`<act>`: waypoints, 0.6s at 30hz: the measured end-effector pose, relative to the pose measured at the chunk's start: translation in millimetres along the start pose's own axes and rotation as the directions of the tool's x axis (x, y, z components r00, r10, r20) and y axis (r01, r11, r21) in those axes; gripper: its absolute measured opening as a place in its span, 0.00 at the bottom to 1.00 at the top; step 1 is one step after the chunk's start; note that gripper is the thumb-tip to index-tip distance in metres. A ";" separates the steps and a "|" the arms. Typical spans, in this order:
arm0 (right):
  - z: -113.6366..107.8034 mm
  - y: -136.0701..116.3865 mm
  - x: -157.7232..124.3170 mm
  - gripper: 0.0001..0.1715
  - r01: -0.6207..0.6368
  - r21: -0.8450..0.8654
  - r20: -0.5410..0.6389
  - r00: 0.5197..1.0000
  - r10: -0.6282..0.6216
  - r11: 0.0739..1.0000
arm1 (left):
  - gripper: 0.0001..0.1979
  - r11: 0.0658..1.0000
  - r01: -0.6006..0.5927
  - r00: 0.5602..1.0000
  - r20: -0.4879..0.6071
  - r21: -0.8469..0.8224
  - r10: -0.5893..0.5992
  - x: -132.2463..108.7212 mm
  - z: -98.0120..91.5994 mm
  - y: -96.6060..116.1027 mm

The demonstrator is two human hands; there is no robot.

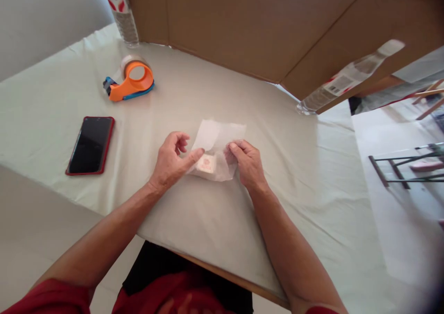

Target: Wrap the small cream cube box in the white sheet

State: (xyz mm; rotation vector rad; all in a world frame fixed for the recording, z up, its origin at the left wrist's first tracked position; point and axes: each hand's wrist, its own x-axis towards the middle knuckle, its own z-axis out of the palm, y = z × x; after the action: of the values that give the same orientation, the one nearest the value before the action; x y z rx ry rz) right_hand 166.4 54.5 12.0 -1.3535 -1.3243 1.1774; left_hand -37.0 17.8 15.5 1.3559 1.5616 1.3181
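A translucent white wrapping sheet (225, 133) lies on the cloth-covered table in front of me. Near its lower left part sits a small pale block (206, 163) with a reddish print on top, seen partly through or within the sheet. My left hand (175, 160) is at the sheet's left side, fingers curled but apart from the thumb, whose tip rests by the block's upper edge. On the right, my right hand (247, 161) pinches the sheet's right edge between thumb and fingers.
An orange tape dispenser (132, 80) and a red-cased phone (90, 145) lie to the left. Behind stands a large cardboard panel (225, 22), with a plastic bottle (125, 18) at its left and another bottle (347, 80) at its right. A dark metal frame (398, 168) is beyond the table.
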 end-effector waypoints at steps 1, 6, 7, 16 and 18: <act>1.9 1.0 -0.9 0.12 0.006 0.002 0.014 1.000 -0.006 1.000 | 0.23 0.999 -0.020 0.999 0.042 0.046 0.018 -2.2 0.2 1.9; 7.0 -9.3 -8.1 0.13 0.141 -0.007 0.115 0.984 -0.139 0.990 | 0.14 0.994 0.064 0.993 0.093 0.093 -0.073 -1.0 2.0 1.6; 6.0 -10.3 -7.9 0.14 0.144 -0.008 0.103 0.984 -0.143 0.990 | 0.10 0.992 0.115 0.989 0.083 0.056 -0.119 1.7 1.2 -0.3; -31.4 24.1 26.1 0.18 -0.014 -0.136 -0.168 0.986 -0.009 0.991 | 0.09 0.867 0.375 0.922 0.032 -0.328 -0.386 24.3 -6.4 -18.3; -39.3 18.6 24.7 0.23 0.060 -0.201 -0.260 0.959 -0.112 0.978 | 0.13 0.899 0.337 0.936 -0.002 -0.281 -0.352 25.7 -7.4 -19.7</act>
State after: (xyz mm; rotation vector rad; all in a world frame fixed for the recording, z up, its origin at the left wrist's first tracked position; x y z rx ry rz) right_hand 207.8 79.3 -1.0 -1.5167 -1.3072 0.7882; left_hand -55.3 41.7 1.7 0.8323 1.5018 1.2960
